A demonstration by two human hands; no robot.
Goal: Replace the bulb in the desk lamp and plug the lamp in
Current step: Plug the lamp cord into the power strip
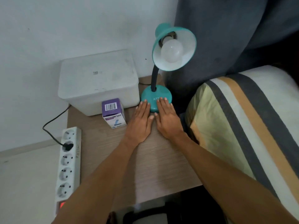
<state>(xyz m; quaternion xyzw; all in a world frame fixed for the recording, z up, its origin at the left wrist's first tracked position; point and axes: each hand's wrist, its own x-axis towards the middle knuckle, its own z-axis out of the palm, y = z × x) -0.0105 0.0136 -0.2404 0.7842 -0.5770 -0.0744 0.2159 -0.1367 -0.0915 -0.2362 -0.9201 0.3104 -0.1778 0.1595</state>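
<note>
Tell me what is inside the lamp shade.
A white bulb sits inside the teal shade, unlit, its neck going into the dark socket. The bulb's threaded base is hidden.

Bedroom in a home, seen at a small wooden bedside table (145,167). Just right of the table, a bed with a striped cover (252,126) in cream, ochre and grey; behind that, a dark grey padded headboard (226,38). On the table's rear, a teal desk lamp (161,65) and a white lidded storage box (98,81). Along its left edge, a white power strip (69,160). Plain white wall (64,26) behind.
</note>
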